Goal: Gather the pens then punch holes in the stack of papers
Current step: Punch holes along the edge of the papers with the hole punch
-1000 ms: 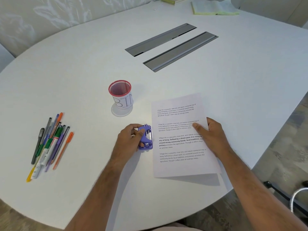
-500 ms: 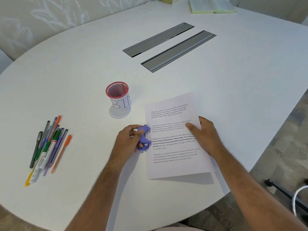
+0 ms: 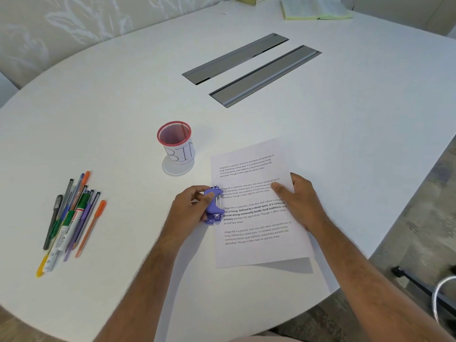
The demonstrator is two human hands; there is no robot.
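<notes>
A stack of printed papers [image 3: 256, 248] lies on the white table [image 3: 98, 119] in front of me. My right hand [image 3: 298, 201] rests flat on its right side, holding it down. A small purple hole punch [image 3: 213, 206] sits at the stack's left edge, with the paper's edge inside its slot. My left hand [image 3: 191, 208] is closed on the punch, thumb on top. Several pens and markers [image 3: 71, 218] lie loose in a bundle at the left of the table.
A red mesh cup labelled "BIN" [image 3: 176, 144] stands behind the punch. Two grey metal cable hatches [image 3: 251, 67] sit in the table's middle. An open book [image 3: 315, 8] lies at the far edge. The table's edge runs close on the right, with floor beyond.
The paper stack has slid left under my right hand, so its left edge now sits inside the punch. My left hand keeps its hold on the punch.
</notes>
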